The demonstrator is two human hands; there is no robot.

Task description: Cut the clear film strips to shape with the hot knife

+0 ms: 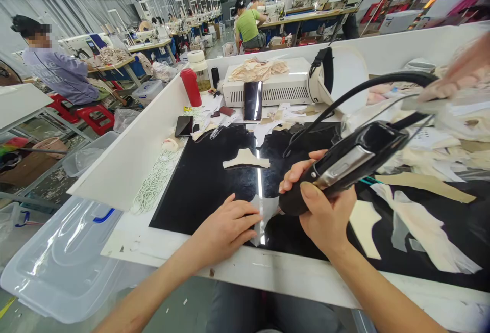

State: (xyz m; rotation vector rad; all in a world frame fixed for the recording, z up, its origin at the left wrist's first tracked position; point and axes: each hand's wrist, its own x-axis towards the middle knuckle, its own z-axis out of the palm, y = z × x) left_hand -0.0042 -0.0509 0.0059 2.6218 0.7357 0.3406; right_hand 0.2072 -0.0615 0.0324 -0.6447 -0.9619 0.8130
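My right hand (325,210) is wrapped round a black corded handheld tool (344,159) with a silver lever along its side. The tool's rounded dark end points down and left over the glossy black work surface (214,190). My left hand (229,223) lies flat with fingers stretched out, its fingertips on a thin translucent sheet (264,215) beside the tool's end. A cream curved fabric piece (246,158) rests farther back. Right of my right hand lie another cream piece (365,226) and a crumpled pale strip (432,231).
A phone (253,101) leans on a vented white box (268,88). Pale cord (155,180), a dark wallet-like item (184,126) and a red cup (190,87) line the left side. A blurred hand (459,73) shows at upper right. Plastic bins (65,256) stand at left.
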